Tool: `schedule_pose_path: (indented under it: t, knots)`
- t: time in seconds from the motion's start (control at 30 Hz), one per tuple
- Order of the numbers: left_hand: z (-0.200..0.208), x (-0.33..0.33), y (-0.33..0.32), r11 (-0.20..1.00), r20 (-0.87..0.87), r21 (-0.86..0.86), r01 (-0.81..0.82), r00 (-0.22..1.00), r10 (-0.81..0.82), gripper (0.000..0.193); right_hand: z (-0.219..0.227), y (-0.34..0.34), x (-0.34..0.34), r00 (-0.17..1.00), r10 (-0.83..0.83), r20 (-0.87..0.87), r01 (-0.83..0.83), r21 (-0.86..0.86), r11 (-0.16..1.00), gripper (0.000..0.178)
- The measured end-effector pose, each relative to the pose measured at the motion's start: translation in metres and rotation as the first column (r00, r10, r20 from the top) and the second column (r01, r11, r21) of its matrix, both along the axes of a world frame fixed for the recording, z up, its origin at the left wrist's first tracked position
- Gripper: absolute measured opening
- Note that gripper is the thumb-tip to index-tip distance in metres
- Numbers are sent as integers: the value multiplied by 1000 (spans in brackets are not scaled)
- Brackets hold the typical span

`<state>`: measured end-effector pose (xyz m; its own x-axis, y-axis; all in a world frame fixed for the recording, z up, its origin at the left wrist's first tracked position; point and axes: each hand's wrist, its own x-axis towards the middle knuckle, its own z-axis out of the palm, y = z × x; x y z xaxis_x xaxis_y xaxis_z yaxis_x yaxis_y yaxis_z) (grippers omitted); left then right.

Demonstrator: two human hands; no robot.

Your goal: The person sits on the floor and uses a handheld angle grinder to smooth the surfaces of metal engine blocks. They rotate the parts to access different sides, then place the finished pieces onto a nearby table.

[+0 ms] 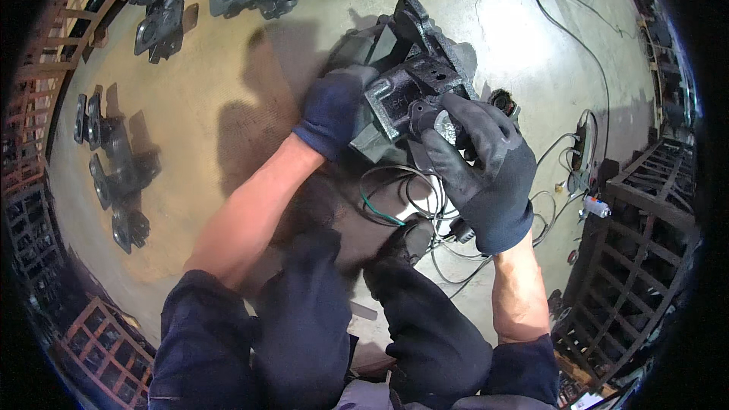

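Gloved right hand point(486, 171) and left hand point(334, 110) clamped on dark metal casting point(414, 80), cables point(425, 205) beneath

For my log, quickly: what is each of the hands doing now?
Left hand: closed on the dark metal casting.
Right hand: closed on the same casting.

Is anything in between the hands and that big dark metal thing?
No. Both gloved hands are already on the dark metal casting: the left hand grips its left side, the right hand its near end. Nothing sits between.

The right hand point(486, 171) hides part of the dark casting point(414, 80).
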<state>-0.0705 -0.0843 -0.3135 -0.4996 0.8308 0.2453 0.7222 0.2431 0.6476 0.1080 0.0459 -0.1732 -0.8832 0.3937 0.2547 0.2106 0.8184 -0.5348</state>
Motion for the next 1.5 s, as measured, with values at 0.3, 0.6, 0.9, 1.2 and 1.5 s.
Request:
schedule_pose_path:
  t: [0.3,0.6,0.9,1.2,1.5]
  knots:
    - [9,-12,-5,911,613,410,36,729,-305,38,7,3,-7,994,10,-109,-30,-191,981,26]
    - [19,12,71,1000,314,-2,15,949,-13,25,17,-21,-56,977,-211,-19,145,-667,731,30]
    - [2,12,75,973,389,24,-228,899,201,18,8,-24,-46,961,-274,-36,212,-540,815,32]
    - [24,15,68,988,281,-3,-151,948,146,14,-3,-16,-49,983,-181,-26,133,-577,806,33]
    - [42,12,66,986,343,-109,-128,926,158,19,-13,-14,-39,978,-192,-81,96,-642,760,24]
